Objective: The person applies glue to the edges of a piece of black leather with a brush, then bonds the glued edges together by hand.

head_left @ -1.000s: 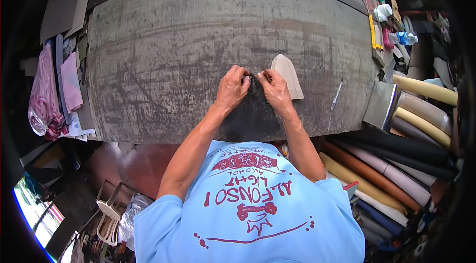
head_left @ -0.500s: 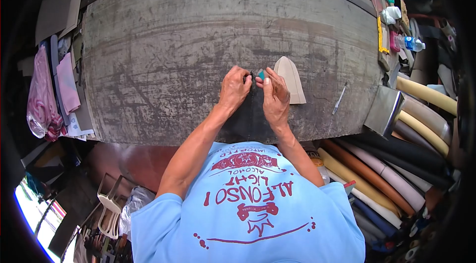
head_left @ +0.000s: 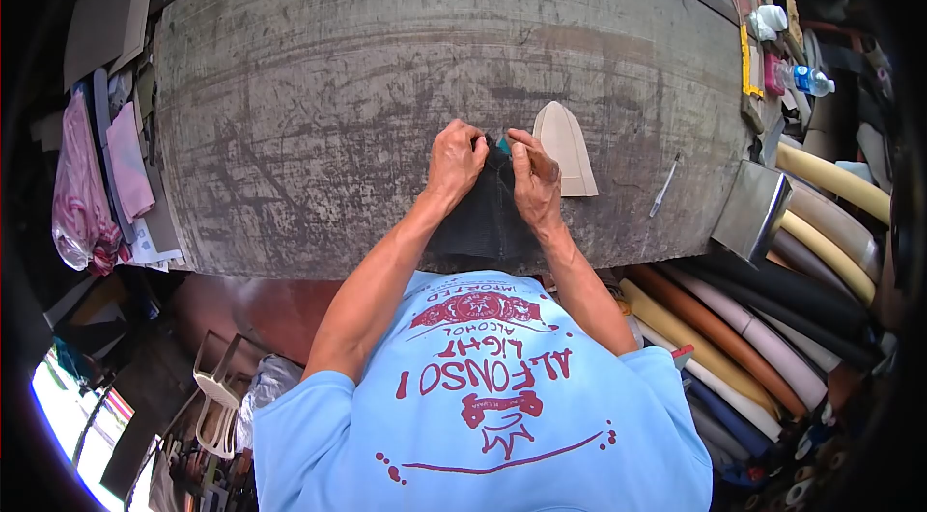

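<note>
Centrally, dark supple sheet (head_left: 483, 218) between hands (head_left: 456, 163) (head_left: 534, 179)

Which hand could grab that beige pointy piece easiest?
Probably the right hand: it sits just beside the beige piece; the left hand is farther off. Both pinch the dark fabric.
</note>
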Demonstrator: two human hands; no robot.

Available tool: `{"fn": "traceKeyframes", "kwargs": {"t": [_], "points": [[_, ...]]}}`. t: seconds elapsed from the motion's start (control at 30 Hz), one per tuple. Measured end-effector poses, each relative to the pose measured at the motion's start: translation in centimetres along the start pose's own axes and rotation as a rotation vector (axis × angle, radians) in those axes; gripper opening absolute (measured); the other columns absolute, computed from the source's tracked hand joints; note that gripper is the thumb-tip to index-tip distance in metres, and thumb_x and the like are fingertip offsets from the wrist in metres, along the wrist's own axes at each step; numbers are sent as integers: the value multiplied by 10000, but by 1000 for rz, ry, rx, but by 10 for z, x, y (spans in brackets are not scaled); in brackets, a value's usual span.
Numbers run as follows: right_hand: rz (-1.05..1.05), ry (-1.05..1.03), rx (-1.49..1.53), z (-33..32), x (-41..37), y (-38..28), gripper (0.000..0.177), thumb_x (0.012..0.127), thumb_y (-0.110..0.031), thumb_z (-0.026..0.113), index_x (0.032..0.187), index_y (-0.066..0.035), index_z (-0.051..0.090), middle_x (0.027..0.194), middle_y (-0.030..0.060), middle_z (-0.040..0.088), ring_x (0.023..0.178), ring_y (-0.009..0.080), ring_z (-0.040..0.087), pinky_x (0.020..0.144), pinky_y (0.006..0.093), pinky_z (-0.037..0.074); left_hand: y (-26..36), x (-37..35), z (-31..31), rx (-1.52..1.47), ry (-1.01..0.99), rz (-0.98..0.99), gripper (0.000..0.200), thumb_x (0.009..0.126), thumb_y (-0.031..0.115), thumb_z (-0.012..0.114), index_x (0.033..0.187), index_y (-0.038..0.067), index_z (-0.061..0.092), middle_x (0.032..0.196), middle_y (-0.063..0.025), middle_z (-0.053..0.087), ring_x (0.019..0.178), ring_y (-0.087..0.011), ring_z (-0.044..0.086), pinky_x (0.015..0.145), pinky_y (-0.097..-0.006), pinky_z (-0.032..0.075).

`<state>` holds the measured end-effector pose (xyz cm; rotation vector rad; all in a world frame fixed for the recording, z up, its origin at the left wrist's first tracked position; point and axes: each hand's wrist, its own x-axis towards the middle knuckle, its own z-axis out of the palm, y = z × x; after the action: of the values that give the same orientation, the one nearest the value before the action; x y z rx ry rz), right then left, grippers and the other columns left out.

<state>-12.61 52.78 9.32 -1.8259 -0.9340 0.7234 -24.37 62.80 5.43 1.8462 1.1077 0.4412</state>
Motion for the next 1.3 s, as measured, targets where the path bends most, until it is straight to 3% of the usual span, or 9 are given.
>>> {"fn": "traceKeyframes", "kwargs": {"t": [0.07, 0.17, 0.27, 0.37, 0.47, 0.57, 0.77, 1.13, 1.3], "points": [[-138, 58, -57, -1, 2, -6, 321, 1056, -217, 507, 1189, 44, 637, 1062, 167, 682, 911, 252, 678, 789, 360, 549, 1, 1, -1, -2, -19, -22, 165, 854, 86, 668, 901, -62, 723, 886, -206, 654, 843, -380, 658, 762, -456, 525], [-107, 87, 92, 5, 9, -11, 344, 1058, -235, 509, 1220, 49, 616, 1084, 167, 669, 943, 238, 688, 804, 346, 570, 5, 2, -3, 6, -48, -45, 172, 855, 91, 667, 910, -59, 728, 897, -206, 658, 845, -381, 660, 768, -455, 527], [124, 49, 316, 14, 12, -13, 387, 1077, -246, 460, 1204, 77, 631, 1279, 159, 583, 993, 218, 690, 799, 312, 618, 9, 2, -5, 11, -58, -53, 169, 857, 98, 674, 912, -51, 732, 897, -198, 665, 828, -364, 669, 748, -441, 534], [198, 45, 352, 17, 11, 0, 392, 1080, -249, 454, 1213, 81, 622, 1312, 159, 555, 964, 203, 699, 775, 303, 621, 5, 1, -3, 27, -32, -27, 160, 862, 107, 686, 913, -36, 739, 882, -181, 673, 786, -329, 683, 704, -416, 545], [153, -9, 254, 12, 7, 7, 375, 1071, -248, 480, 1292, 45, 560, 1157, 142, 637, 962, 210, 688, 811, 308, 604, 4, 1, -2, 15, -32, -35, 166, 862, 106, 678, 912, -41, 736, 896, -192, 669, 808, -348, 675, 731, -433, 538], [70, -39, 269, 10, 4, 15, 349, 1064, -220, 497, 1286, 42, 558, 1126, 157, 638, 949, 221, 688, 774, 330, 594, 7, 2, -3, -7, -47, -83, 177, 859, 108, 666, 908, -50, 729, 912, -211, 659, 851, -383, 660, 777, -459, 525], [-244, -40, -56, 8, 2, 25, 194, 1024, -61, 520, 1157, 70, 576, 1090, 204, 633, 924, 304, 640, 769, 396, 552, -1, 4, -1, 2, -53, -115, 213, 878, 160, 656, 882, -46, 713, 894, -202, 656, 842, -369, 658, 768, -451, 520], [-155, -23, 18, 12, 0, 13, 168, 1008, -12, 536, 1147, 73, 575, 1071, 175, 625, 908, 276, 644, 789, 336, 552, -7, 12, -3, 50, -139, -164, 276, 893, 212, 656, 952, -52, 711, 906, -205, 675, 848, -350, 674, 769, -431, 527], [-52, 4, 142, 20, -4, 22, 181, 1006, -35, 557, 1151, 68, 593, 1068, 159, 624, 928, 252, 668, 784, 320, 558, -2, 17, -7, 8, -177, -220, 259, 875, 193, 637, 906, -53, 713, 905, -246, 668, 888, -410, 665, 809, -474, 520]]}}
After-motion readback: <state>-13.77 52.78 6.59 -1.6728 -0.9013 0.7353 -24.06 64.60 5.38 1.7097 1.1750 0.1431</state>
